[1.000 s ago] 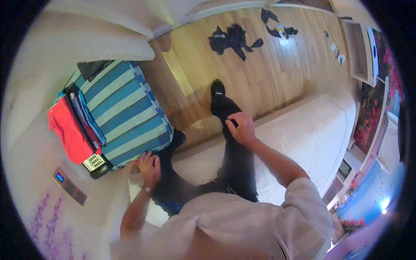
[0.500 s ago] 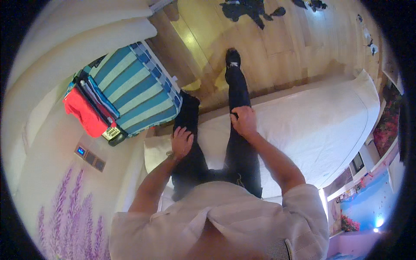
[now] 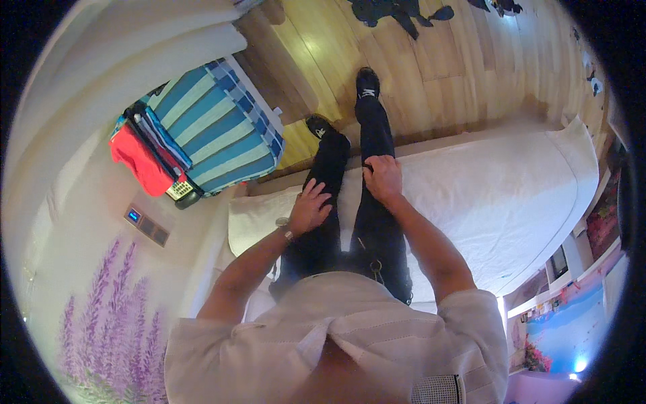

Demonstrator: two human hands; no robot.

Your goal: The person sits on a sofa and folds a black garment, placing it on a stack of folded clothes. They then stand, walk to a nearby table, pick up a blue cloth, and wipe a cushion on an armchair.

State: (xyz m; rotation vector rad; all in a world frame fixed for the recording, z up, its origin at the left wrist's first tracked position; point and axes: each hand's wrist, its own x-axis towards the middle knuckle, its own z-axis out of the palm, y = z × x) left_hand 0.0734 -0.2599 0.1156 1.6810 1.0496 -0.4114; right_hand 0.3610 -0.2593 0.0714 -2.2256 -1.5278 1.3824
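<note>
I sit with both hands on my legs in dark trousers (image 3: 369, 225). My left hand (image 3: 310, 207) lies on the left thigh near the knee, its fingers spread and holding nothing. Around that wrist is a watch (image 3: 285, 227). My right hand (image 3: 384, 180) rests over the right knee, fingers draped on the cloth and nothing in them. A metal ring (image 3: 375, 266) hangs at the front of the trousers. Both feet are on the floor in black shoes (image 3: 367, 83).
Beneath me is a bed with a white cover (image 3: 498, 182). At left, a blue-striped cloth (image 3: 222, 128) carries folded clothes, a red garment (image 3: 139, 160) and a telephone (image 3: 183, 191). A wall panel (image 3: 146, 225) is nearby. Dark shapes mark the wooden floor (image 3: 431, 74).
My left leg has swung inward to the right, bringing its shoe into sight. The left hand has moved right and forward with it. My right hand stays on the knee.
</note>
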